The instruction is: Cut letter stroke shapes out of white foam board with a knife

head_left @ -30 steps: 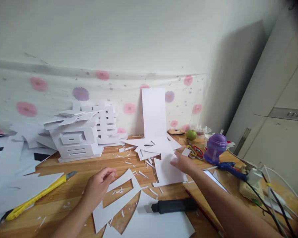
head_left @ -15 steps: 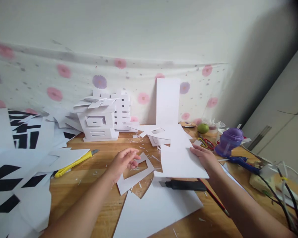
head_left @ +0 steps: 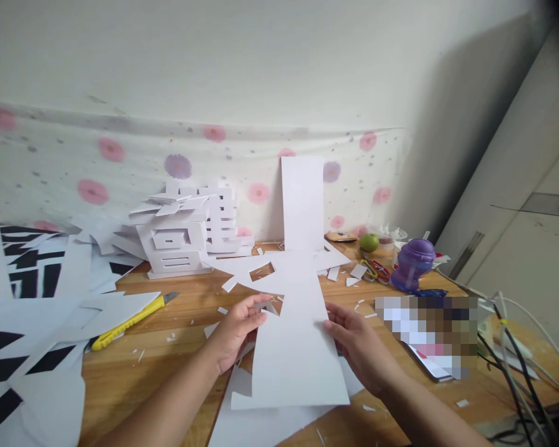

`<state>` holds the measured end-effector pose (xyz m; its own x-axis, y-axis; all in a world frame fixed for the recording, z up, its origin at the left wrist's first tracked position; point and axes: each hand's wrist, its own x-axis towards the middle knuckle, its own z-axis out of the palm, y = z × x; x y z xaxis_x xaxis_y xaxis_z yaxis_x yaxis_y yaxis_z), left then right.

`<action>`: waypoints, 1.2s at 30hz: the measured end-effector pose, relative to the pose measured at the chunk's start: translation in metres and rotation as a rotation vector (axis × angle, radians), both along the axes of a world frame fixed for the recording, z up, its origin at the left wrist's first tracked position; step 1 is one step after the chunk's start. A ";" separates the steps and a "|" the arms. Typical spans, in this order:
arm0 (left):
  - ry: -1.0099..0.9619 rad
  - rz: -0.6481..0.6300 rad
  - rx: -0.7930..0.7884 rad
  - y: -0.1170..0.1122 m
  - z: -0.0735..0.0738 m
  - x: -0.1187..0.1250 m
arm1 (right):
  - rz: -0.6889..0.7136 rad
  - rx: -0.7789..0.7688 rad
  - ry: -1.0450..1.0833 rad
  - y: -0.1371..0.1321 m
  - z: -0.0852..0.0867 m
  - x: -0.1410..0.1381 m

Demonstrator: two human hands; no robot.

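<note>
A long white foam sheet (head_left: pixel 298 335) is held above the wooden table (head_left: pixel 186 310), lengthwise away from me. My left hand (head_left: pixel 237 329) grips its left edge with fingers curled round it. On the opposite edge my right hand (head_left: pixel 358 341) pinches the sheet with thumb on top. Under the sheet lie other white cut-out pieces (head_left: pixel 261 273) and a larger white sheet (head_left: pixel 261 428).
A yellow utility knife (head_left: pixel 130 320) lies left of my hands. Stacked white cut-out shapes (head_left: pixel 177 239) stand by the flowered wall cloth. A tall white strip (head_left: pixel 302 198) leans on the wall. A purple cup (head_left: pixel 412 264), green fruit (head_left: pixel 369 242), cables (head_left: pixel 517 347) and black-printed sheets (head_left: pixel 23 323) crowd the sides.
My right hand drew the white sheet toward me and turned it lengthwise. My left hand left the cut-out frame and took the sheet's left edge. The sheet now covers the black knife.
</note>
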<state>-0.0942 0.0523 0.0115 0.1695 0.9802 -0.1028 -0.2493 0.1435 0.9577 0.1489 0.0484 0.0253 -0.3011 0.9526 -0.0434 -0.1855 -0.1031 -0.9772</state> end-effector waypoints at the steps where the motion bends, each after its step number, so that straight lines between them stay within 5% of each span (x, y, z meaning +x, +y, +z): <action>1: 0.001 -0.005 -0.005 -0.001 0.000 0.002 | 0.025 0.020 -0.021 -0.001 0.001 0.008; 4: 0.009 -0.025 -0.026 -0.002 0.002 0.001 | 0.096 0.214 -0.246 0.002 0.007 0.038; 8: 0.044 -0.039 -0.030 -0.001 0.012 -0.004 | 0.116 0.637 -0.954 0.011 0.008 0.074; 10: 0.083 -0.030 -0.026 -0.001 0.018 -0.005 | 0.174 0.708 -1.094 0.013 0.003 0.079; 18: 0.256 0.077 -0.016 -0.042 0.036 -0.020 | 0.206 0.710 -1.175 0.020 -0.013 0.070; 25: 0.241 0.367 -0.069 -0.098 0.013 -0.005 | -0.134 0.542 -1.278 0.055 -0.023 0.080; 30: 0.192 0.453 -0.072 -0.111 0.003 0.016 | -0.122 0.498 -1.320 0.071 -0.031 0.068; 36: 0.287 0.446 -0.036 -0.126 0.013 -0.007 | -0.128 0.608 -1.259 0.058 -0.020 0.056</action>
